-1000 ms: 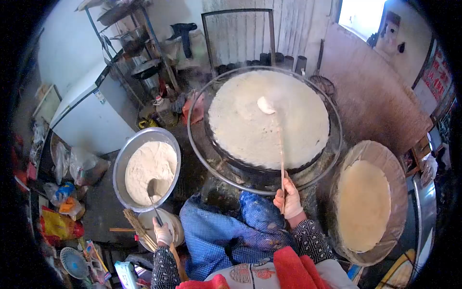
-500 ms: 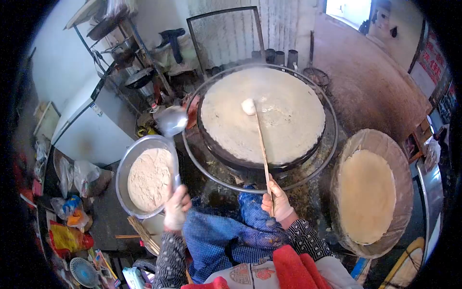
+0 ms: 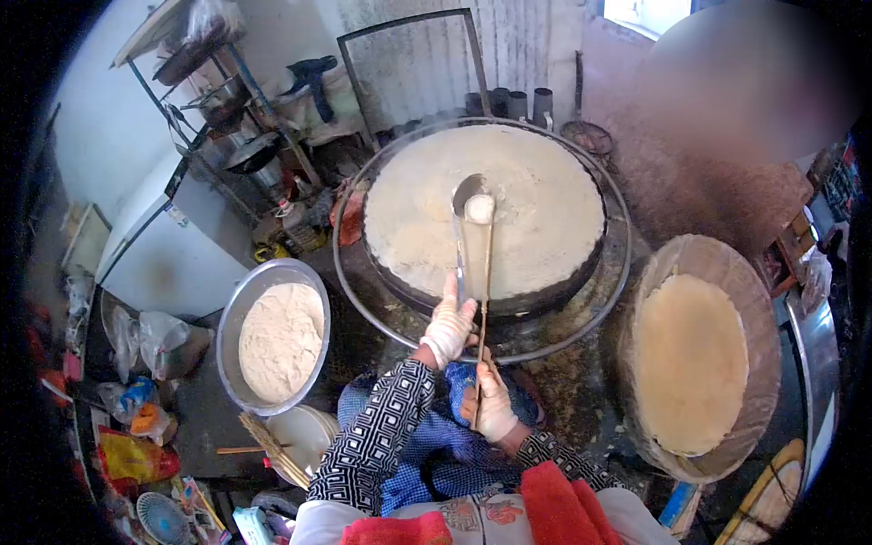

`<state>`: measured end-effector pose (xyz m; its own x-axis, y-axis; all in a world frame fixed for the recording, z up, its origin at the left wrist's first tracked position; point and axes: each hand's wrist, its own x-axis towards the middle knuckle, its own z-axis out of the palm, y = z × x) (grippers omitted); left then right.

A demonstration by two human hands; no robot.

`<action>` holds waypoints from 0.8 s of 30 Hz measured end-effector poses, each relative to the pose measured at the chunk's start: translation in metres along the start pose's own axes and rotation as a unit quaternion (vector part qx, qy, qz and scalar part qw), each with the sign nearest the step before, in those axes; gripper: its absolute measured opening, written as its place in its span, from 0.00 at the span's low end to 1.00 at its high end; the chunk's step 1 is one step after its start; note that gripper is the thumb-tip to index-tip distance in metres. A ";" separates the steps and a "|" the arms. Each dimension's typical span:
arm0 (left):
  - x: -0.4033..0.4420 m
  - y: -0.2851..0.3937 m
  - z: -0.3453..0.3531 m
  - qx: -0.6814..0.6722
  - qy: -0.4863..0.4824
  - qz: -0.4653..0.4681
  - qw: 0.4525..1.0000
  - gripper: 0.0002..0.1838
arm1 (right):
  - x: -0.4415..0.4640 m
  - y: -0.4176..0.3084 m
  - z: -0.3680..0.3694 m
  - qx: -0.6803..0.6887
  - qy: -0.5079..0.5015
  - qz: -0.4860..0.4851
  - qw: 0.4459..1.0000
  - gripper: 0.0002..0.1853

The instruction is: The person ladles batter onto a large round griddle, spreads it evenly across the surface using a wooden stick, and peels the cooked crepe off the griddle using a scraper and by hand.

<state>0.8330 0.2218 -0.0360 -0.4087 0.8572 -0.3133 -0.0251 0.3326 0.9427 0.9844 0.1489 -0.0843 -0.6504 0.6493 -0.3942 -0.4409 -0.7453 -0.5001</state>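
My left hand, in a pale glove, is closed around the handle of a metal ladle. The ladle's bowl is above the middle of a large round griddle, touching or very near a white lump on the end of a thin wooden stick. That stick's lower end is gripped in my right hand, also gloved, close to my lap. A pale layer of batter covers most of the griddle. I cannot tell whether the ladle touches the batter.
On the left stands a steel bowl of thick batter. A lined basket on the right holds a flat round pancake. A metal ring circles the griddle. Further back are a white freezer and shelves with pans.
My left hand has swung the ladle from beside the steel bowl to over the griddle's middle. My right hand has shifted slightly left and down with the stick.
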 end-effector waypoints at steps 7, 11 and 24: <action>-0.023 0.049 -0.025 -0.437 -0.093 -0.032 0.894 0.09 | 0.004 -0.023 0.014 -0.151 -0.001 -0.001 0.989 0.26; -0.064 0.045 -0.110 -0.738 -0.256 -0.010 0.624 0.06 | -0.035 -0.070 -0.005 -0.297 0.060 -0.129 0.944 0.27; -0.172 -0.145 -0.312 -0.682 0.034 -0.099 0.723 0.13 | -0.079 -0.136 -0.058 -0.198 -0.085 0.155 0.964 0.33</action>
<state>0.6219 -0.0967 -0.0833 -0.3166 0.8089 -0.4954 -0.9477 -0.2915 0.1297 1.1319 0.2075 -0.0301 -0.8195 0.3463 -0.4567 0.0391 -0.7612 -0.6474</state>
